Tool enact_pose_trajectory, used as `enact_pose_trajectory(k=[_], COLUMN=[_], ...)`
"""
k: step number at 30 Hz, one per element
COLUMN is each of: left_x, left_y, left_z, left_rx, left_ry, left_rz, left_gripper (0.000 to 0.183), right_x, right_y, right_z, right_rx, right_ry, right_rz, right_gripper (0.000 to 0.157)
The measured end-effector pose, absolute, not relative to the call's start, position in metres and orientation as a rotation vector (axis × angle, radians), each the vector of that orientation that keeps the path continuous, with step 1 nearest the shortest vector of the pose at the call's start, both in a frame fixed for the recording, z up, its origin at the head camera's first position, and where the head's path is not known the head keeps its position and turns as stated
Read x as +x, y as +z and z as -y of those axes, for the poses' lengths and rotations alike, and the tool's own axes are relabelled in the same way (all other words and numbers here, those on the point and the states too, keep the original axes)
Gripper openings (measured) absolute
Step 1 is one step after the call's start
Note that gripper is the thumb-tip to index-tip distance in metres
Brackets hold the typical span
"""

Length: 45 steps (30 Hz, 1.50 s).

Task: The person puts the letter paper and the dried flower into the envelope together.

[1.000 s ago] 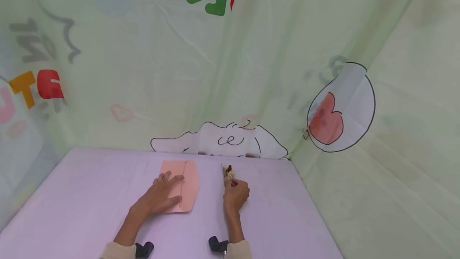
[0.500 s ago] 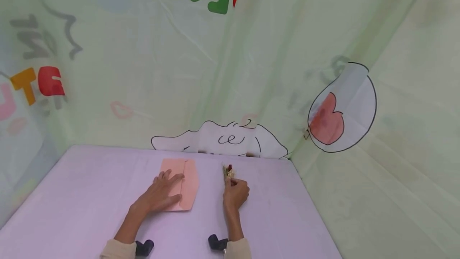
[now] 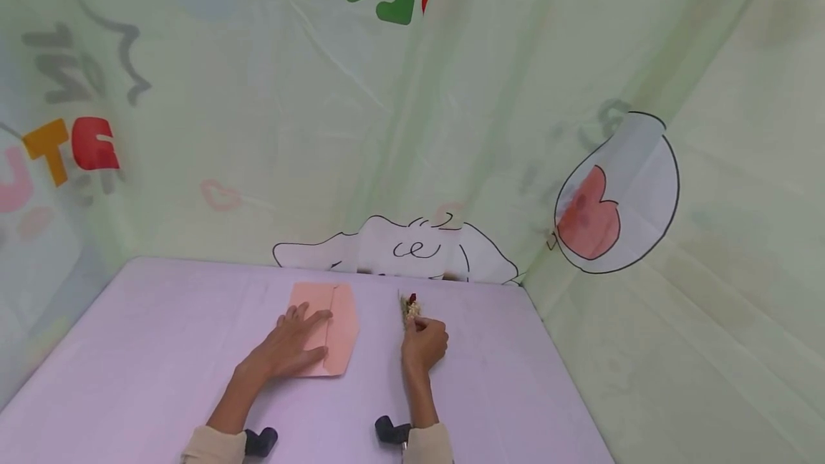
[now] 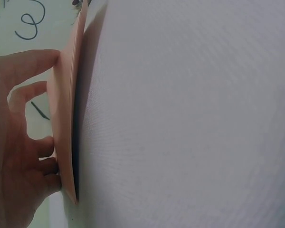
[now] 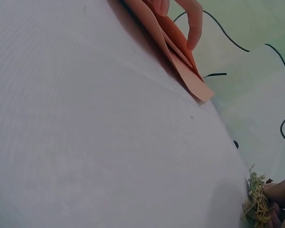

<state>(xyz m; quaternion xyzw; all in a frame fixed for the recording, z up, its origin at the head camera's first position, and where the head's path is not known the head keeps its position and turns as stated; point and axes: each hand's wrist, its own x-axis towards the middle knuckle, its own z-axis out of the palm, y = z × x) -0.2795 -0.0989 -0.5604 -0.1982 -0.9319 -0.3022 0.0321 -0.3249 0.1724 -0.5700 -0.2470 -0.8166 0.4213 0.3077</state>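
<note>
A pink paper envelope [image 3: 341,331] lies on the lilac tabletop, its pointed flap spread out to the right. On it rests my left hand [image 3: 286,346], fingers spread and fingertips touching the paper. The left wrist view shows the envelope [image 4: 64,114] edge-on, slightly raised from the surface along one side. My right hand [image 3: 424,346] pinches a small bunch of dried flowers [image 3: 411,306] between thumb and fingers, right of the envelope. Dark red and cream blooms show above the fingers; the lower stems are hidden. In the right wrist view the envelope's mouth gapes a little.
The purple-white table [image 3: 503,378] ends at a pale green printed curtain [image 3: 290,127] behind it. Another curtain side hangs close along the table's right edge. Black wrist mounts [image 3: 392,430] sit at both cuffs.
The head view has shifted very slightly. Both hands, the envelope and the flowers stay where they were on the table.
</note>
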Motion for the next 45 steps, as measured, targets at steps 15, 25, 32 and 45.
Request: enact_pose_trajectory(k=[15, 25, 32, 45], left_x=[-0.283, -0.280, -0.279, -0.278], left_y=[-0.562, -0.562, -0.561, -0.558], left_z=[0.098, 0.099, 0.098, 0.099], left_rx=[-0.612, -0.610, -0.605, -0.621], left_ry=[-0.908, -0.919, -0.910, -0.955], left_rz=[2.852, 2.861, 2.854, 2.860], left_gripper=[0.061, 0.061, 0.061, 0.062], right_x=[-0.322, -0.321, -0.322, -0.319], right_y=[-0.561, -0.563, -0.561, -0.555], right_z=[-0.165, -0.158, -0.154, -0.143], right_rx=[-0.612, -0.604, -0.584, -0.513], right_ry=[1.221, 1.251, 1.287, 1.328], right_rz=[2.100, 2.117, 2.120, 2.118], right_gripper=[0.006, 0.005, 0.005, 0.006])
